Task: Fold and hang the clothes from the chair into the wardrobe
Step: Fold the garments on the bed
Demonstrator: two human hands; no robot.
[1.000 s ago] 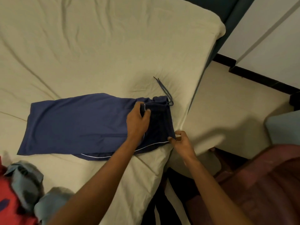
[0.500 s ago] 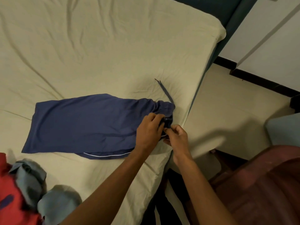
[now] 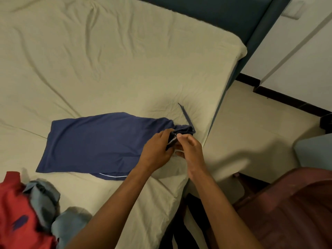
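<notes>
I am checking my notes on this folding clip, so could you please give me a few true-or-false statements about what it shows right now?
1. The navy shorts lie on the bed. True.
2. Both hands grip the shorts' waistband end. True: left hand, right hand.
3. The drawstring is tucked out of sight. False: it trails onto the sheet.
4. The red garment hangs on a hanger. False: it lies bunched at the bed's near-left edge.

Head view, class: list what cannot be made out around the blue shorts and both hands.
- Waistband of the blue shorts: bunched and covered by the left hand and right hand.
- Red garment: cut off by the left and bottom edges, motion-blurred.
- Grey cloth: crumpled, its type unclear.
- Drawstring: its inner end is lost in the bunched fabric.
</notes>
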